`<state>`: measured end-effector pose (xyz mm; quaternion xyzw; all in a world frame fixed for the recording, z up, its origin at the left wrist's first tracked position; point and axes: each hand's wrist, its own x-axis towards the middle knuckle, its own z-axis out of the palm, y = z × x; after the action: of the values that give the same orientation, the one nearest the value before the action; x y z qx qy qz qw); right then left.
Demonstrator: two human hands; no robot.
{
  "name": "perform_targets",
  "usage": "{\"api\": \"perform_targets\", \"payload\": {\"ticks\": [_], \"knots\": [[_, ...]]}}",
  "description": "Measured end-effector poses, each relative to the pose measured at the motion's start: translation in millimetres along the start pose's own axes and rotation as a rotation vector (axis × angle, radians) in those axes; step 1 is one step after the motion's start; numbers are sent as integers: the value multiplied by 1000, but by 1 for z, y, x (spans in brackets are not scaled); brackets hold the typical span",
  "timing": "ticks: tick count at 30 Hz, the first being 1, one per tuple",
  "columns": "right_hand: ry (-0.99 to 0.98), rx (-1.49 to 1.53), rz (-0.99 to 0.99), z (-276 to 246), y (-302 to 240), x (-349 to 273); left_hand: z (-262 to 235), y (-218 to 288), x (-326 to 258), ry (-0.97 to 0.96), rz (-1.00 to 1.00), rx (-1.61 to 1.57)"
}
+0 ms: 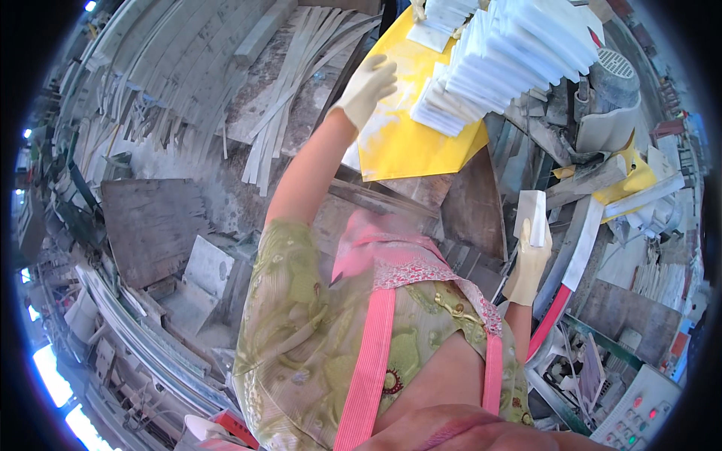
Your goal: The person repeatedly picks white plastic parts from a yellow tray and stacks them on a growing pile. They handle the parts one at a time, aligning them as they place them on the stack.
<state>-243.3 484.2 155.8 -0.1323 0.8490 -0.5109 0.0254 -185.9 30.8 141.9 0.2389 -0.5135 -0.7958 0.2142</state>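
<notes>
My left hand (pixel 367 86), in a pale work glove, reaches up and rests on the left edge of a yellow board (pixel 398 143); its fingers are spread and it holds nothing that I can see. On that board lie stacks of small white rectangular tiles (pixel 496 56). My right hand (pixel 530 259), also gloved, is lower at the right and grips one white tile (pixel 532 216) upright by its lower end. My patterned sleeve and pink apron straps fill the lower middle.
Long pale stone strips (pixel 301 83) lie piled at the upper left. A dark wooden board (pixel 150 225) and stone offcuts lie on the dusty ground. A grey machine housing (pixel 613 98) stands at the upper right. A keypad panel (pixel 639 417) sits at the lower right.
</notes>
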Motion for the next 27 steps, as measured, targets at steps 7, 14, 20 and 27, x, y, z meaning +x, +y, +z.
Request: {"api": "perform_targets", "payload": {"ticks": [7,14,20,27], "knots": [[-100,1,-52,49,-40,6,13,19,54,-39,-47,64],[-157,-31,5,68,-50,9,3,19,66,-73,-48,48],[-159,-9,1,77,-46,22,60,85,151,51,719,786],[-157,22,147,69,-43,22,143,157,198,82,1377,1523]]}}
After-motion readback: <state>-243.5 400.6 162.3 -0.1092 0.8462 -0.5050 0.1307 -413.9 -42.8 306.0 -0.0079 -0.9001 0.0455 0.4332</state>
